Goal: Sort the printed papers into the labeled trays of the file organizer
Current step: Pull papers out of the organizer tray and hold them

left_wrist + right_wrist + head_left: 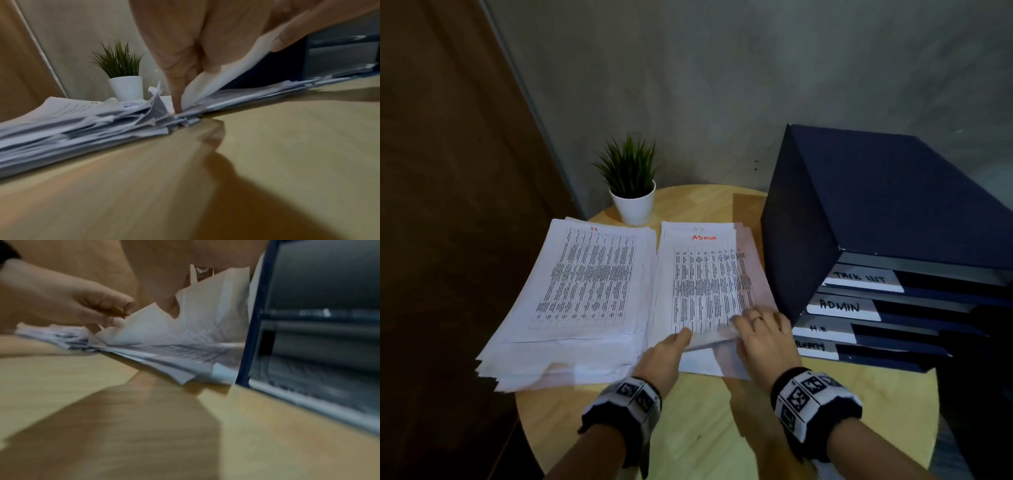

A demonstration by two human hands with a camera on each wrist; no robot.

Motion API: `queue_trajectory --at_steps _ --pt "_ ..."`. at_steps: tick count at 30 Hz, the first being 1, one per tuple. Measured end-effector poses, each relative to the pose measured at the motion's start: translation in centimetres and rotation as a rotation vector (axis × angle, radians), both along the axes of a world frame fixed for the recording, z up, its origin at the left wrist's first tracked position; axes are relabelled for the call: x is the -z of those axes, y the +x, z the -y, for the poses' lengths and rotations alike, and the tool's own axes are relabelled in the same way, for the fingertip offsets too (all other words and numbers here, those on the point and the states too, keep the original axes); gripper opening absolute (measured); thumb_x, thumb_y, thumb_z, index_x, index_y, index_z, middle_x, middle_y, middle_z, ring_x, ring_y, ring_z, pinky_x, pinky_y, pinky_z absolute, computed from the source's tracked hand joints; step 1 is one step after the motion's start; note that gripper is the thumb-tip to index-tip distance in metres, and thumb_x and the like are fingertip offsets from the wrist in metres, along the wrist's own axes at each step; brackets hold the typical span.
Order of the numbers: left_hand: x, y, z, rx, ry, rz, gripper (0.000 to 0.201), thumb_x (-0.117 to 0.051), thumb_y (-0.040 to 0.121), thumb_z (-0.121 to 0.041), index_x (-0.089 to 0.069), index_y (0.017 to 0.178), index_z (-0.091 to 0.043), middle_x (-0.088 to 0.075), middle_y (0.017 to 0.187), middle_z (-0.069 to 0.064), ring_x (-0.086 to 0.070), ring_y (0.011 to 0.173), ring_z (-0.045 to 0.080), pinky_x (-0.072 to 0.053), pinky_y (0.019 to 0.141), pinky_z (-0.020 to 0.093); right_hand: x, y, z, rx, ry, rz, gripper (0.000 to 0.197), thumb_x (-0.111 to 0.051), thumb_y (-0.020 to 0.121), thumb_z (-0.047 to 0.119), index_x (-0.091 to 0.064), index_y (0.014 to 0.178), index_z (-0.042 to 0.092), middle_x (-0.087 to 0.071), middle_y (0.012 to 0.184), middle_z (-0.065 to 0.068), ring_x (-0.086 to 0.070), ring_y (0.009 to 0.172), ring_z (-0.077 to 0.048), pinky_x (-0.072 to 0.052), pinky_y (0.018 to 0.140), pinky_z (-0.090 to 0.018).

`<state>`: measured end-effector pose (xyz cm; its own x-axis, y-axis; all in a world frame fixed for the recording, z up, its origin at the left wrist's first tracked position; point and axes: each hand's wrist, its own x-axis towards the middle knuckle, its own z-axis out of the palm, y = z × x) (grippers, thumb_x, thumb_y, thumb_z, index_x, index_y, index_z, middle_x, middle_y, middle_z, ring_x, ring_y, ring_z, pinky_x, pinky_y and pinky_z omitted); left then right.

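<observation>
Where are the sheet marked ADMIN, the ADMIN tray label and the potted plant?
ADMIN sheet (702,274), head view, middle of its printed table.
ADMIN tray label (840,306), head view, on the lettering.
Potted plant (633,205), head view, white pot's front.

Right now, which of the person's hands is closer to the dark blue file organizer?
The right. The right hand lifts the near edge of the ADMIN sheet right beside the file organizer. The left hand pinches the same edge farther left, between the two paper stacks.
</observation>
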<state>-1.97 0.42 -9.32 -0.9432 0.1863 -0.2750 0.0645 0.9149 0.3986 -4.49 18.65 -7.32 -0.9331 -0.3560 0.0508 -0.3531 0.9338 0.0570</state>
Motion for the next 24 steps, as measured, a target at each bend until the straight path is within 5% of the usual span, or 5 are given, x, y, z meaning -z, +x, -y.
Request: queue_trajectory --at_steps 4,7,12,16,24 --pt "-0.3 2.4 0.5 -0.004 0.083 -0.007 0.013 -0.033 0.098 -0.017 -0.046 0.101 -0.017 -0.052 0.085 0.005 -0.058 0.090 0.034 -0.039 0.068 0.035 -3.3 1.4 0.1 -0.129 0.137 0.145 0.029 -0.048 0.084 0.003 -0.066 0.101 0.017 -0.068 0.096 -0.005 -0.064 0.094 -0.021 -0.040 0.089 -0.037" --pt "-0.7 3.3 0.6 -0.257 0.256 -0.025 0.035 -0.035 0.099 -0.037 -0.040 0.067 -0.023 -0.053 0.072 0.004 -0.059 0.087 0.034 -0.046 0.076 0.036 -4.0 3.2 -1.0 -0.173 0.114 0.598 0.036 -0.038 0.092 0.005 -0.063 0.111 0.023 -0.060 0.122 -0.009 -0.054 0.113 -0.025 -0.035 0.099 -0.036" --pt "-0.1 3.8 0.3 -0.454 0.121 0.250 0.042 -0.049 0.092 -0.038 -0.047 0.125 -0.013 -0.041 0.134 0.013 -0.049 0.121 0.030 -0.043 0.102 0.036 -4.7 5.7 -2.3 -0.123 -0.024 1.012 0.025 -0.054 0.089 0.009 -0.069 0.108 0.001 -0.069 0.109 -0.016 -0.060 0.108 -0.027 -0.041 0.077 -0.020" --pt "-0.9 4.5 -1.1 -0.446 -0.094 0.369 0.072 -0.054 0.087 -0.048 -0.025 0.143 -0.012 -0.024 0.147 0.013 -0.038 0.132 0.030 -0.042 0.105 0.038 -4.7 6.3 -2.9 0.031 -0.310 1.126 0.079 -0.055 0.069 0.072 -0.070 0.102 0.003 -0.060 0.059 0.017 -0.054 0.082 -0.012 -0.038 0.077 -0.021" --pt "-1.5 6.2 -2.1 -0.581 -0.124 0.369 0.061 -0.055 0.090 -0.033 -0.030 0.138 -0.005 -0.033 0.143 0.018 -0.042 0.129 0.032 -0.040 0.102 0.037 -1.2 7.0 -3.7 0.511 -0.404 0.783 0.056 -0.057 0.089 0.040 -0.041 0.137 0.018 -0.036 0.141 -0.017 -0.046 0.124 -0.035 -0.043 0.101 -0.039"
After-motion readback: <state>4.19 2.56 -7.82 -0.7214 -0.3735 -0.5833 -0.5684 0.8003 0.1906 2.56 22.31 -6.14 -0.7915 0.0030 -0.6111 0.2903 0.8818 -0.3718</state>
